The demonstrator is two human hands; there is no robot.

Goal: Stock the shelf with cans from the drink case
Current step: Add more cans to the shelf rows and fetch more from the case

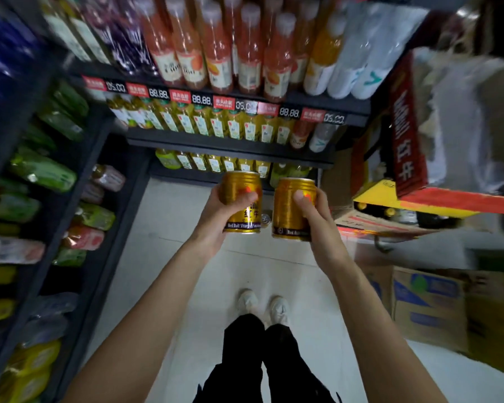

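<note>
My left hand (216, 213) grips a gold can (240, 187) upright, thumb across its front. Beside it, my right hand (313, 216) grips a second gold can (287, 205), also upright. The two cans are close together but apart, held in front of the lowest rows of the dark shelf (233, 145). The red and yellow drink case (405, 158) sits to the right, open, with can tops showing inside. One more can top (265, 219) shows on the floor between the held cans.
Bottles fill the shelves ahead and the rack on the left (41, 175). Brown cardboard boxes (431, 303) stand on the floor at the right. My feet (262, 306) are on the pale tiled floor below the hands.
</note>
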